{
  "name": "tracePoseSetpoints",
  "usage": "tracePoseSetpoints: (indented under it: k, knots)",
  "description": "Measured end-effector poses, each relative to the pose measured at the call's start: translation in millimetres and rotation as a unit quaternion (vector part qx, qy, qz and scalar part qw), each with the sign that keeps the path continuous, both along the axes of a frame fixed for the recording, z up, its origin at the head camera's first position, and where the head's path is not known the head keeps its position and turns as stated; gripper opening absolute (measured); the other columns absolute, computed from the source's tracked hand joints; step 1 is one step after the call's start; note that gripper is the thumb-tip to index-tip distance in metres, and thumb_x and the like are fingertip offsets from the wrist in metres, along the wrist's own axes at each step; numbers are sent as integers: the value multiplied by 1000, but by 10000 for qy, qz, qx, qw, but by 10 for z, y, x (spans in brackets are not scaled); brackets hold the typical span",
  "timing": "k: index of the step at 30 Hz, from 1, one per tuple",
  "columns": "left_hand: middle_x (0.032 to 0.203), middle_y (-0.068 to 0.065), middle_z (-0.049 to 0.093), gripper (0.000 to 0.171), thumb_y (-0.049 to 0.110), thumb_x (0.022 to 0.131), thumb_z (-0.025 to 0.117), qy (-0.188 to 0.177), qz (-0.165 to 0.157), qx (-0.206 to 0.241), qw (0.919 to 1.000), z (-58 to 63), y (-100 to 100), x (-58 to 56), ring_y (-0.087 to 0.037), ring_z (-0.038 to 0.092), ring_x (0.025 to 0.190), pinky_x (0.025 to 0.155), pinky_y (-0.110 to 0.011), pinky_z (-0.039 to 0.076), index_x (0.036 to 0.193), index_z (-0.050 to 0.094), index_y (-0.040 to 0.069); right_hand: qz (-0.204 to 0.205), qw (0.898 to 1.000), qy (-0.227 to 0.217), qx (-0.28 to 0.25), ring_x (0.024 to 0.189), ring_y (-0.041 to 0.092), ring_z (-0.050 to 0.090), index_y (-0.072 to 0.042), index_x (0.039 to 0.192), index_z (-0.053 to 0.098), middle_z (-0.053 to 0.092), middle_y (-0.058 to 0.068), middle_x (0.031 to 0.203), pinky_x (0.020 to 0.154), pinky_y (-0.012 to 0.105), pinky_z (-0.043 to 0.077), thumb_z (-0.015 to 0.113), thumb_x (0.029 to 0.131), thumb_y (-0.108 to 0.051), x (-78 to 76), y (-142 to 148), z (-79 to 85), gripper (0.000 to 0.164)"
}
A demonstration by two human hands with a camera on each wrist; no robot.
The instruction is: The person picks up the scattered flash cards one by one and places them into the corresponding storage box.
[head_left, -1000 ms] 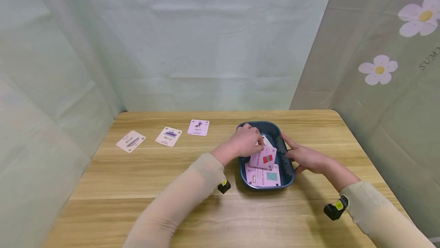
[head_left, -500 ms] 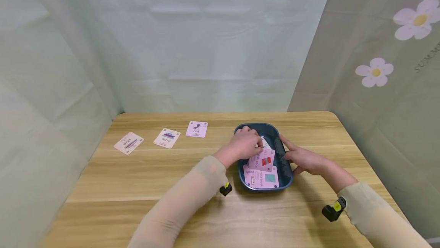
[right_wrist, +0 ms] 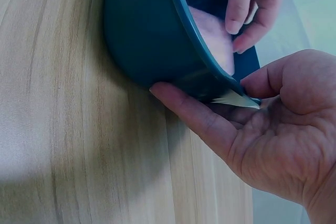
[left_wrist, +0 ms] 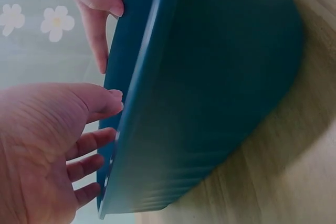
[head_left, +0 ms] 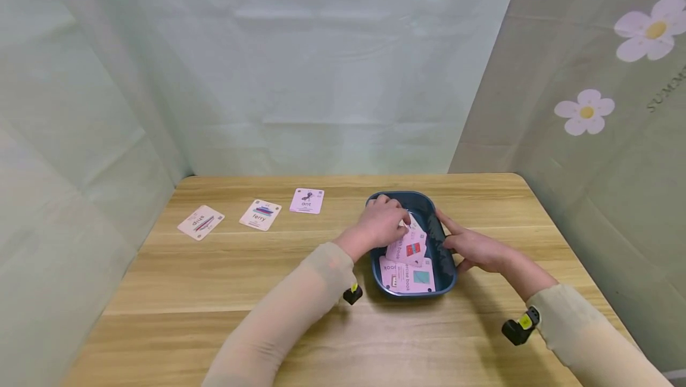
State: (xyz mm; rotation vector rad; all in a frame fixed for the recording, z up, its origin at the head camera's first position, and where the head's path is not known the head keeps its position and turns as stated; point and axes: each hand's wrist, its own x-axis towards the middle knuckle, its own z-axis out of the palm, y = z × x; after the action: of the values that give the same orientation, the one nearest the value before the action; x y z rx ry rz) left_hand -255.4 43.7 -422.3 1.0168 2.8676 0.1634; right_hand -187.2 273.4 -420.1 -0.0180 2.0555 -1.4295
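Observation:
A dark blue basin (head_left: 450,283) stands on the table, with several pink picture cards inside. My left hand (head_left: 380,223) reaches over its left rim and pinches a card by its edge, thumb and finger meeting over the pile; most of that card is hidden. Just below those fingertips lies a card with a red book (head_left: 412,250). Nearer me in the basin is the "exercise book" card (head_left: 420,278), partly over another book card (head_left: 388,274). My right hand (right_wrist: 294,103) grips the basin's right rim, thumb at the inner side and fingers outside.
On the table's far left lie a ship card (head_left: 200,222), a ferry card (head_left: 260,215) and an ant card (head_left: 306,201), spaced apart. A pale curtain (head_left: 321,77) hangs behind the wooden table (head_left: 225,280), and a flowered one (head_left: 568,196) on the right.
The red-book card has settled lower among the cards under my left fingers, which now pinch a card's pale edge. My right hand keeps its grip on the rim. The view shifted slightly.

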Motion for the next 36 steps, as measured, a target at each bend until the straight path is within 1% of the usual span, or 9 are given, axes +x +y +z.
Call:
tracePoseSetpoints:
  k: [6,11,13,16,21,23,27,30,36]
  knots:
    - [143,-1,56,37,41,100,64,43,86,288,9995,20,-29,-7,-27,41,135,115,-49,30,135,66,31,9,10000,-14,-42,142,49,35,-34,163,-10,6,28,166,86,52,57,39,104,-6,-2,-5,-7,81]
    - [151,-1,48,50,43,101,61,118,74,654,9978,49,-67,-3,-28,36,141,117,-49,28,149,54,31,-45,10000,-37,-46,140,47,39,-35,164,-9,13,29,164,86,52,57,39,105,-7,-6,-10,-3,81]
    - [156,-2,43,56,45,101,60,136,41,836,9964,58,-75,10,-29,32,144,118,-49,26,153,48,32,-28,10000,-32,-53,140,47,40,-35,163,-9,13,30,164,87,53,57,38,105,-7,-2,-9,1,81]
    - [161,-4,37,62,48,101,60,165,-43,1132,9934,85,-73,45,-30,28,147,120,-50,23,158,41,31,-23,10000,-34,-33,140,47,38,-35,163,-9,7,28,166,87,53,57,38,105,-7,1,-3,2,80]
    - [163,-5,34,68,52,100,59,350,-191,1389,9895,161,-63,102,-30,27,148,122,-50,16,160,37,30,9,10000,-7,-14,142,50,33,-36,163,-10,1,26,167,88,54,57,37,105,-7,-3,5,2,80]
    - [162,-4,34,68,52,100,59,428,-239,1455,9881,181,-68,111,-29,28,148,123,-50,14,160,36,29,21,10000,1,-13,143,50,31,-36,163,-11,0,26,167,88,54,56,37,105,-7,-1,6,5,80]
    - [162,-5,34,69,52,99,60,475,-334,1637,9848,213,-104,117,-30,28,148,123,-50,11,160,36,27,24,10000,7,-7,144,51,29,-35,163,-11,-1,26,167,88,54,56,37,105,-7,-1,5,11,80]
    - [162,-5,35,70,52,99,60,477,-380,1697,9836,243,-154,126,-29,28,148,124,-49,11,160,36,27,13,10000,-8,-15,144,51,29,-36,163,-11,-2,25,167,88,55,56,37,105,-7,0,3,13,80]
    - [161,-5,36,69,49,99,63,587,-378,1847,9803,349,-302,151,-28,29,147,123,-48,16,159,38,26,-2,10000,-33,-43,144,52,29,-36,163,-10,-2,25,167,88,57,56,37,104,-6,2,-4,15,81]
